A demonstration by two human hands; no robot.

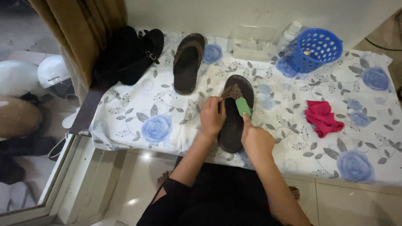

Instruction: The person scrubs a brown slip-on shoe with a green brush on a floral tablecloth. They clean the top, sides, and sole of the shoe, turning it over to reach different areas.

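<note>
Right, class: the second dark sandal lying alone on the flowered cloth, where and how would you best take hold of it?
Take the spare sandal across its narrower middle, behind the strap, coming from above. It lies flat, sole down, heel toward the person, both long edges clear, so fingers can probably close across its sides.

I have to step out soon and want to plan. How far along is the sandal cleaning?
In hand: the left hand steadies the near sandal while the right hand works a green brush at its strap. The second sandal and black shoes lie untouched behind; the pink cloth lies unused. Nothing looks clearly finished.
</note>
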